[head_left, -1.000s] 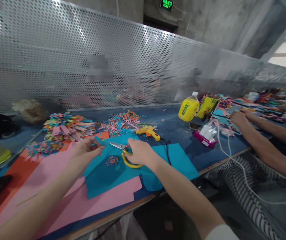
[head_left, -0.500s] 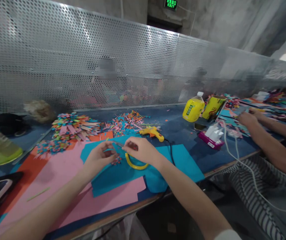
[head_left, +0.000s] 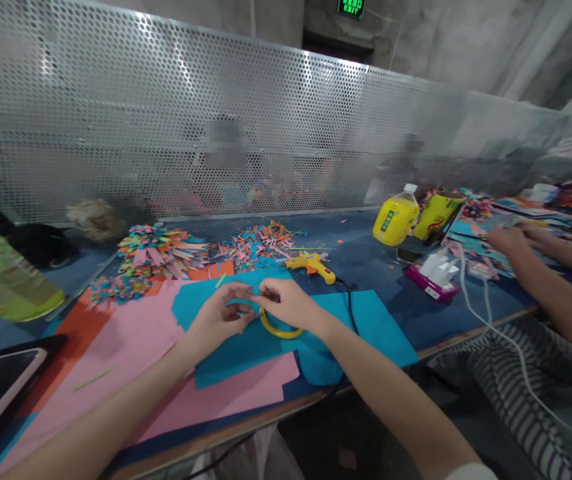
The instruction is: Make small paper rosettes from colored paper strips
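Observation:
My left hand [head_left: 226, 313] and my right hand [head_left: 282, 303] meet fingertip to fingertip above a sheet of blue paper [head_left: 376, 327]. Both are closed in a pinch; whatever small thing lies between the fingertips is too small and hidden to make out. A yellow ring [head_left: 279, 332] shows just under my right hand, partly covered by it. Behind the hands lies a yellow glue gun [head_left: 312, 267] with a black cord. Pink paper [head_left: 236, 400] spreads below the blue sheet and to its left.
Folded paper strips are heaped in a bunch [head_left: 159, 250], beside loose scraps [head_left: 261, 241]. A yellow bottle [head_left: 395, 220] and a purple tissue box [head_left: 432, 283] stand to the right. A phone [head_left: 1, 393] lies at left. A co-worker's arms [head_left: 541, 260] reach in from the right.
My hands have drawn closer together. The thin strip and small coloured cluster seen between them before are now hidden. The whole view has shifted slightly.

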Demonstrator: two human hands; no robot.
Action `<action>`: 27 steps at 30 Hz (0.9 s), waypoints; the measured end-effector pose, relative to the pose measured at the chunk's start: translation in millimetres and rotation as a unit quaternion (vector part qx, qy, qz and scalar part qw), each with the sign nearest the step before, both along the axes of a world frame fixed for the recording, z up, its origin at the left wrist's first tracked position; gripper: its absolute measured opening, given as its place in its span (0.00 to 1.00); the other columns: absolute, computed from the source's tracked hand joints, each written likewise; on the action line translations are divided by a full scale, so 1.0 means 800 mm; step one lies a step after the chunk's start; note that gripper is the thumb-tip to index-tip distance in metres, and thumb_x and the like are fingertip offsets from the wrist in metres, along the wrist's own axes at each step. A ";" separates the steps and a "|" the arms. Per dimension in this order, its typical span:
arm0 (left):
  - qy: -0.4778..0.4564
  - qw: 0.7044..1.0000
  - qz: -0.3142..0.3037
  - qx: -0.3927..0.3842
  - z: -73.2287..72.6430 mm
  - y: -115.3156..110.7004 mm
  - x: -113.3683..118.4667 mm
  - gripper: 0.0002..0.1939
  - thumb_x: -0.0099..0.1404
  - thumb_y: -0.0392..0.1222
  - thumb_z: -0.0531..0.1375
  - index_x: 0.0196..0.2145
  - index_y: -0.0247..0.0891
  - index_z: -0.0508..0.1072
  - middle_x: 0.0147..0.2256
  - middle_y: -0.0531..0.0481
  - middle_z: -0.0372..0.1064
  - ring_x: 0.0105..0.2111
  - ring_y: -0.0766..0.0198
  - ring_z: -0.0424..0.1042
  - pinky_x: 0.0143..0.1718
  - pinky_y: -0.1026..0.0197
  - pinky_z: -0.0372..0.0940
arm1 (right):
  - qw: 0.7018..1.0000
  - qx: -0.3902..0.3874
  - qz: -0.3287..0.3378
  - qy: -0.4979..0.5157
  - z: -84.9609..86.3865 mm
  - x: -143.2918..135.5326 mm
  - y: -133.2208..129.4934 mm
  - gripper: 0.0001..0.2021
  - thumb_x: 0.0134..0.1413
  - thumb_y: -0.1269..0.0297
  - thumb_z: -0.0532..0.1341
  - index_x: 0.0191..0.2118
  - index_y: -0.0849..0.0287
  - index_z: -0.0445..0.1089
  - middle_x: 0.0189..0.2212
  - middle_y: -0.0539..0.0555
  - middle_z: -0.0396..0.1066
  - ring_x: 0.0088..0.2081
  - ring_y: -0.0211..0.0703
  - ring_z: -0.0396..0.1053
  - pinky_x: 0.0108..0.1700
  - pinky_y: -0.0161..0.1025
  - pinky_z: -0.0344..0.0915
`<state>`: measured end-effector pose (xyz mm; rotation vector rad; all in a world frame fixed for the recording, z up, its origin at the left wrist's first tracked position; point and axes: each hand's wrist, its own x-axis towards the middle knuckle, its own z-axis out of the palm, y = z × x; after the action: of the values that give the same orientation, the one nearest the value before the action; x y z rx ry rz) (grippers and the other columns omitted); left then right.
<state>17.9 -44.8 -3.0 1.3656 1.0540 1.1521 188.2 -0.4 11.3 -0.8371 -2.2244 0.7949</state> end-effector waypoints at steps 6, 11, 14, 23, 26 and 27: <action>0.002 1.000 -0.006 0.016 -0.004 0.002 -0.004 0.20 0.50 0.38 0.63 0.41 0.39 0.62 0.38 0.49 0.64 0.29 0.66 0.69 0.21 0.68 0.61 | 0.998 -0.038 -0.003 0.056 -0.001 -0.001 0.002 0.11 0.51 0.58 0.55 0.25 0.60 0.58 0.20 0.45 0.56 0.23 0.31 0.54 0.26 0.30 0.52; -0.008 0.999 0.004 0.033 -0.002 0.000 -0.002 0.17 0.51 0.38 0.63 0.39 0.39 0.62 0.36 0.52 0.63 0.30 0.67 0.68 0.23 0.68 0.62 | 0.996 -0.056 -0.005 0.069 -0.004 -0.003 0.004 0.11 0.51 0.58 0.56 0.25 0.60 0.58 0.19 0.45 0.57 0.23 0.31 0.55 0.26 0.29 0.52; -0.010 0.999 0.013 0.041 -0.003 0.000 -0.003 0.17 0.52 0.38 0.63 0.39 0.40 0.63 0.37 0.52 0.62 0.29 0.68 0.68 0.23 0.67 0.62 | 0.995 -0.064 -0.003 0.071 -0.005 -0.004 0.004 0.12 0.51 0.57 0.56 0.25 0.60 0.58 0.19 0.45 0.57 0.22 0.31 0.56 0.25 0.29 0.52; 0.002 0.999 0.005 0.033 -0.007 0.002 -0.003 0.18 0.51 0.38 0.63 0.40 0.39 0.62 0.38 0.51 0.61 0.30 0.68 0.68 0.25 0.67 0.63 | 0.995 -0.062 -0.003 0.071 -0.009 -0.007 0.002 0.12 0.51 0.56 0.56 0.26 0.60 0.59 0.18 0.45 0.56 0.21 0.31 0.56 0.24 0.29 0.52; 0.009 0.999 0.007 0.045 -0.009 0.004 -0.004 0.17 0.52 0.37 0.62 0.40 0.39 0.63 0.38 0.51 0.61 0.30 0.68 0.68 0.25 0.67 0.63 | 0.996 -0.054 -0.001 0.070 -0.008 -0.006 0.001 0.13 0.51 0.55 0.57 0.26 0.60 0.60 0.18 0.45 0.56 0.21 0.31 0.55 0.23 0.29 0.51; 0.012 0.999 0.008 0.049 -0.010 0.004 -0.004 0.17 0.52 0.37 0.62 0.40 0.39 0.63 0.38 0.51 0.61 0.30 0.68 0.68 0.26 0.67 0.63 | 0.996 -0.053 0.001 0.068 -0.007 -0.006 0.001 0.13 0.50 0.55 0.57 0.26 0.60 0.61 0.19 0.45 0.57 0.22 0.31 0.55 0.24 0.29 0.52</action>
<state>14.5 -41.6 -10.7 1.4525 1.0398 1.2149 183.6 0.4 5.4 -0.8052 -2.0782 0.9491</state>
